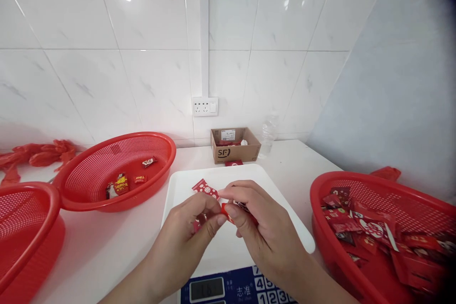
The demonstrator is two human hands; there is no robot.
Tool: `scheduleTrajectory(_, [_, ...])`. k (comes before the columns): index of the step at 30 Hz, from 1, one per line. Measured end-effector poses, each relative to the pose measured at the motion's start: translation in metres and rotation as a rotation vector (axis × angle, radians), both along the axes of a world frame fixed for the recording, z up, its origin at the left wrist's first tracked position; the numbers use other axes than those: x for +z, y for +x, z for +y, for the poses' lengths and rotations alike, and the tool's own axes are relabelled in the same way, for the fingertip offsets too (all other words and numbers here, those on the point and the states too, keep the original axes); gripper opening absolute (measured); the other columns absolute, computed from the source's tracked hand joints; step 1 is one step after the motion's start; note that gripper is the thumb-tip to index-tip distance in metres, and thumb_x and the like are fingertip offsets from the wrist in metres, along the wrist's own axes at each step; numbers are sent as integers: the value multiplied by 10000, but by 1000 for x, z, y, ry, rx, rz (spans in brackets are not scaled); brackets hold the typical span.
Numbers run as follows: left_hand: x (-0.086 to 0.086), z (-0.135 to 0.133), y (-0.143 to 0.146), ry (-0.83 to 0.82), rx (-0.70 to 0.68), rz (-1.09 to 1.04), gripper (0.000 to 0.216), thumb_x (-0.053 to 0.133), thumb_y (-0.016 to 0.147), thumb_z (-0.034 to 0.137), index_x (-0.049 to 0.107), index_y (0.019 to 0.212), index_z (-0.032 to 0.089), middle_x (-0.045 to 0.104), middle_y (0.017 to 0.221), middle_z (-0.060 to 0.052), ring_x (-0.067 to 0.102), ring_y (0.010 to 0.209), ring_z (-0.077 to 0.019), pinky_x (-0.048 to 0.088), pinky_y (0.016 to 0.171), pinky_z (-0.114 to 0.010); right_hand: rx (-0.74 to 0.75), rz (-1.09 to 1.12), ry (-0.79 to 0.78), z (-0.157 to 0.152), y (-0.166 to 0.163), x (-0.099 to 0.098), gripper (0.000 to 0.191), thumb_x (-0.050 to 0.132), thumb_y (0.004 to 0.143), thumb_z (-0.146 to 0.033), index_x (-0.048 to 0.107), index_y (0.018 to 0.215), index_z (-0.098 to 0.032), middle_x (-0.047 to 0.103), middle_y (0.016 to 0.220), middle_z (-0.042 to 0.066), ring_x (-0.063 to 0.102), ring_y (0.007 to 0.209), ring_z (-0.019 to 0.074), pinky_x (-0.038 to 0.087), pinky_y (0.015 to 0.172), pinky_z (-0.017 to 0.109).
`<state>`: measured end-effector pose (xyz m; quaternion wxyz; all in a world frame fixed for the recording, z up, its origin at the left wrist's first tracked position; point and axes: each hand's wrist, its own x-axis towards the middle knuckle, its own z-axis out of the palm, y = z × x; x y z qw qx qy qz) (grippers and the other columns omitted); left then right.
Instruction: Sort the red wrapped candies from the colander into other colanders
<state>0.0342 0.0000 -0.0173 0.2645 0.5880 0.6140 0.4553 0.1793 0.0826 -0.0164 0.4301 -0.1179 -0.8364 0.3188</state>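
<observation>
A small clutch of red sweet packets (pixel 205 189) is pinched between two bare hands that meet at the middle of the view, just above the white scale tray (pixel 178 190). The top packet pokes out at 11 o'clock from the fingertips, its long axis running nearly 9 to 3 o'clock. The left hand (pixel 188 235) comes in from 7 o'clock, thumb and forefinger closed on the packets. The right hand (pixel 267 235) comes in from 5 o'clock, knuckles up, fingers curled on the same clutch. Neither hand is nearer. On the desk at 3 o'clock a red basket (pixel 314 197) is full of packets; at 9 o'clock a second basket (pixel 107 206) holds a few.
</observation>
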Motion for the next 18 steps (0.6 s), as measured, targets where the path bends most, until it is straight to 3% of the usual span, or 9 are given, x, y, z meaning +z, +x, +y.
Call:
scheduleTrajectory(6, [8,-5,-7,40,-33,-374,262,587,879,431,549,749,206,553,684,32,478,662,-120,405,609,-236,7,1,-34,2,5,3,156,503,957,-294,566,1097,-263,607,1030,11,617,925,137,535,797,265])
scheduleTrajectory(13, [9,-12,-16,140,-58,-548,244,619,874,414,570,748,210,579,675,30,478,642,-104,402,578,-209,0,-109,-178,6,11,10,141,586,902,-389,600,960,-261,606,868,-21,557,655,99,497,588,222])
scheduleTrajectory(18, [8,-14,-16,172,-108,-587,218,596,899,385,565,767,215,563,681,33,475,659,-108,401,608,-225,43,-181,-271,5,13,11,200,520,935,-390,595,854,-223,571,794,-9,499,582,95,463,503,217])
